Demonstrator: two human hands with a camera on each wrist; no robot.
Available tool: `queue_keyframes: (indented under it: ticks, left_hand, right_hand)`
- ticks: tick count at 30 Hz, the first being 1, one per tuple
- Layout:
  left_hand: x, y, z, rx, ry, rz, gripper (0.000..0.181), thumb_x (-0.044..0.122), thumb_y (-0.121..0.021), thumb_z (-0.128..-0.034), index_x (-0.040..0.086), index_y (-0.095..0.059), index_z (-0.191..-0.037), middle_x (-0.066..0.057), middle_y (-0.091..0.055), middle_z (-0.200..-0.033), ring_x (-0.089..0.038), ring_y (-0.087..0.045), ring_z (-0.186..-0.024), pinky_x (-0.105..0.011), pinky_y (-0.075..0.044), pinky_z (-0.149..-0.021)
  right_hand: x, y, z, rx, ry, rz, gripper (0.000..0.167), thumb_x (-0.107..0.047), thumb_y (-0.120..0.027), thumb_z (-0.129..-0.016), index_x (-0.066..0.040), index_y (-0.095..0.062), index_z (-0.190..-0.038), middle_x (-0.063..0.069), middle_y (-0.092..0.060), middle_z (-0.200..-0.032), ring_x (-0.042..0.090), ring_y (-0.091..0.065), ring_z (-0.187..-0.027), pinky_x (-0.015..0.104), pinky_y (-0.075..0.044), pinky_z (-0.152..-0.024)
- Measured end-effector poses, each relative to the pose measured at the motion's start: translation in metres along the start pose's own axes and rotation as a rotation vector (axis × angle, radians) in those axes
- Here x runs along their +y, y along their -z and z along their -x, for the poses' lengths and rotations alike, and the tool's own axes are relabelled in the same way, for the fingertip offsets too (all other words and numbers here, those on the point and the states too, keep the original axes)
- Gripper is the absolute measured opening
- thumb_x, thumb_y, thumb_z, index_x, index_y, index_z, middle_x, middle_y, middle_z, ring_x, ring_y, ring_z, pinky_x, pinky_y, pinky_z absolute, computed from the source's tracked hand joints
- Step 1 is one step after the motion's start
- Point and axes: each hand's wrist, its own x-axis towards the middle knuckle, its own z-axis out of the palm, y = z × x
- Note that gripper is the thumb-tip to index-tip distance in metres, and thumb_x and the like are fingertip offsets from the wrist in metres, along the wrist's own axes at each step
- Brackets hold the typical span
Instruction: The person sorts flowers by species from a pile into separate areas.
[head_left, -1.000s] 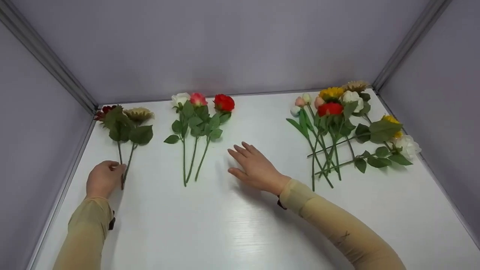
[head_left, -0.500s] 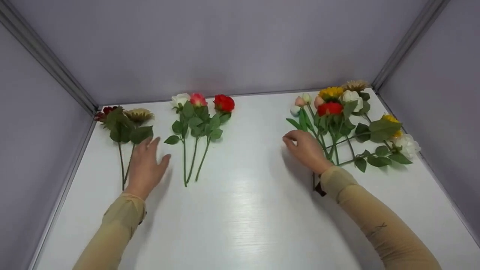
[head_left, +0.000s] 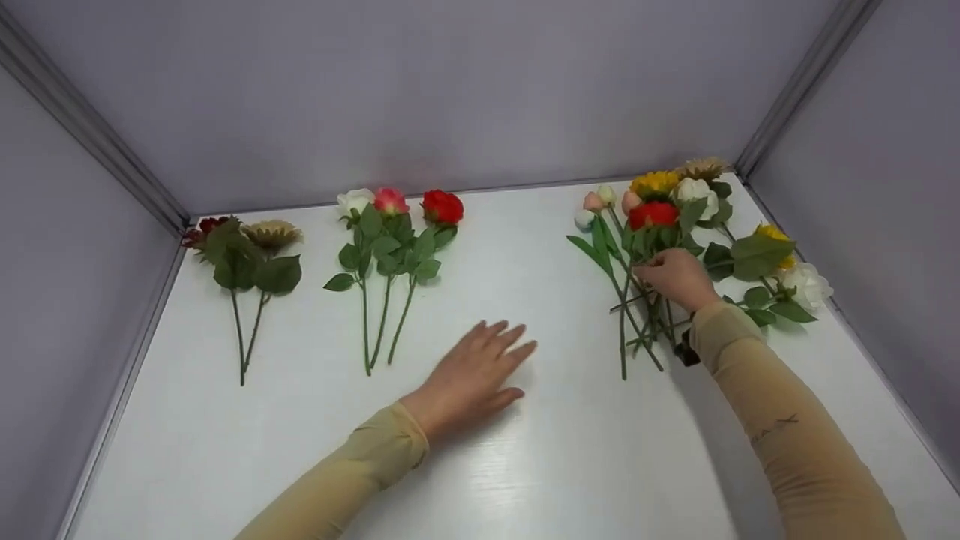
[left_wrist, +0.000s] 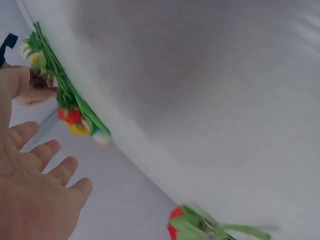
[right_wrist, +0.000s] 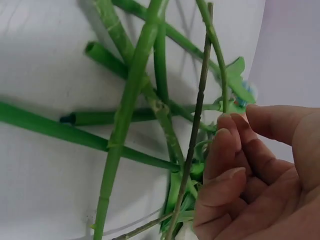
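Note:
My left hand (head_left: 469, 382) hovers over the middle of the white table, fingers spread, holding nothing. At the right-hand flower pile, my right hand (head_left: 679, 277) reaches in just below a red flower (head_left: 654, 215). Its fingers (right_wrist: 222, 150) are curled, with thumb and fingertips close to a thin green stem (right_wrist: 220, 70); whether they pinch it is unclear. Around that hand lie crossing stems, pale tulips (head_left: 592, 202), a yellow sunflower (head_left: 655, 184) and a white rose (head_left: 696, 196). A further white flower (head_left: 806, 285) lies to its right.
Three roses, white (head_left: 355, 201), pink (head_left: 391, 200) and red (head_left: 442, 207), lie side by side left of centre. A dark red flower (head_left: 206, 231) and a beige one (head_left: 271, 234) lie far left. Grey walls (head_left: 465, 90) enclose the table.
My left hand has left the two stems at far left, opened and swung right to mid-table. My right hand has moved from mid-table into the right-hand pile, its fingers now curled.

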Motion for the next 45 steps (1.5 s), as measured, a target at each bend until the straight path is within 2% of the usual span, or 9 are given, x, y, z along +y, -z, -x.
queue_keyframes:
  ticks: [2, 5, 9, 13, 19, 26, 32, 41, 45]
  left_hand:
    - [0.017, -0.007, -0.011, -0.016, -0.079, -0.031, 0.07, 0.051, -0.056, -0.1033, 0.019, -0.033, -0.162, -0.008, -0.029, -0.166, -0.029, -0.025, -0.153, -0.046, -0.012, -0.125]
    - [0.04, -0.015, -0.027, -0.034, -0.151, -0.042, 0.071, 0.054, -0.055, -0.1029, 0.022, -0.032, -0.162, -0.004, -0.029, -0.166, -0.026, -0.024, -0.153, -0.043, -0.011, -0.125]
    - [0.063, -0.021, -0.049, -0.035, -0.167, -0.043, 0.07, 0.056, -0.055, -0.1024, 0.024, -0.035, -0.161, -0.002, -0.031, -0.166, -0.024, -0.025, -0.153, -0.04, -0.014, -0.125]
    - [0.079, -0.022, -0.067, -0.015, -0.159, -0.032, 0.068, 0.057, -0.055, -0.1015, 0.024, -0.04, -0.159, -0.003, -0.034, -0.164, -0.024, -0.03, -0.151, -0.04, -0.02, -0.124]
    - [0.087, -0.021, -0.075, -0.01, -0.157, -0.009, 0.065, 0.057, -0.055, -0.1015, 0.024, -0.043, -0.157, -0.003, -0.036, -0.163, -0.024, -0.034, -0.149, -0.041, -0.024, -0.122]
    - [0.08, -0.019, -0.074, -0.005, -0.119, 0.072, 0.061, 0.053, -0.054, -0.1033, 0.024, -0.046, -0.155, -0.003, -0.037, -0.162, -0.023, -0.034, -0.149, -0.039, -0.024, -0.122]
    - [0.066, -0.013, -0.069, 0.052, 0.001, 0.258, 0.052, 0.043, -0.056, -0.1051, 0.018, -0.052, -0.151, -0.004, -0.048, -0.155, -0.02, -0.043, -0.143, -0.033, -0.033, -0.118]
    - [0.046, -0.004, -0.059, 0.087, 0.35, 0.816, 0.045, 0.031, -0.059, -0.1048, 0.012, -0.057, -0.146, -0.003, -0.058, -0.143, -0.018, -0.059, -0.126, -0.034, -0.049, -0.102]
    - [0.037, -0.005, -0.055, 0.111, 0.434, 1.005, 0.045, 0.03, -0.06, -0.1048, 0.01, -0.058, -0.145, -0.004, -0.062, -0.138, -0.017, -0.064, -0.117, -0.034, -0.053, -0.096]
  right_hand:
    - [0.002, 0.0, -0.003, -0.015, -0.029, -0.003, 0.043, -0.033, -0.065, -0.099, -0.013, -0.047, -0.065, -0.003, -0.04, -0.056, 0.016, -0.037, -0.053, 0.035, -0.036, -0.051]
    - [0.002, -0.002, -0.006, -0.023, -0.068, -0.013, 0.039, -0.035, -0.065, -0.098, -0.008, -0.055, -0.071, 0.001, -0.05, -0.062, 0.019, -0.044, -0.058, 0.036, -0.041, -0.056]
    - [-0.001, -0.006, -0.009, -0.013, -0.085, -0.034, 0.039, -0.035, -0.066, -0.097, 0.0, -0.065, -0.081, 0.007, -0.06, -0.07, 0.022, -0.053, -0.066, 0.036, -0.046, -0.063]
    - [-0.002, -0.011, -0.011, 0.0, -0.09, -0.07, 0.038, -0.034, -0.069, -0.096, -0.002, -0.064, -0.075, 0.006, -0.059, -0.063, 0.023, -0.054, -0.063, 0.036, -0.046, -0.062]
    - [-0.004, -0.014, -0.011, 0.015, -0.078, -0.111, 0.035, -0.029, -0.071, -0.094, 0.002, -0.07, -0.079, 0.008, -0.063, -0.064, 0.025, -0.059, -0.065, 0.036, -0.049, -0.064]
    - [-0.005, -0.013, -0.009, -0.011, -0.132, -0.264, 0.031, -0.026, -0.071, -0.095, 0.005, -0.075, -0.094, 0.008, -0.072, -0.077, 0.019, -0.065, -0.068, 0.035, -0.055, -0.066]
    - [-0.015, -0.011, -0.005, -0.018, -0.117, -0.353, 0.038, -0.033, -0.071, -0.097, 0.003, -0.074, -0.105, 0.009, -0.073, -0.085, 0.017, -0.064, -0.07, 0.034, -0.057, -0.067]
    - [-0.052, -0.03, 0.01, -0.005, 0.017, -0.553, 0.037, -0.035, -0.073, -0.096, -0.001, -0.073, -0.111, 0.012, -0.072, -0.097, 0.023, -0.069, -0.082, 0.032, -0.059, -0.071]
    - [-0.07, -0.043, 0.019, -0.047, 0.082, -0.657, 0.037, -0.035, -0.074, -0.096, -0.001, -0.074, -0.111, 0.015, -0.072, -0.1, 0.024, -0.069, -0.086, 0.032, -0.058, -0.074]
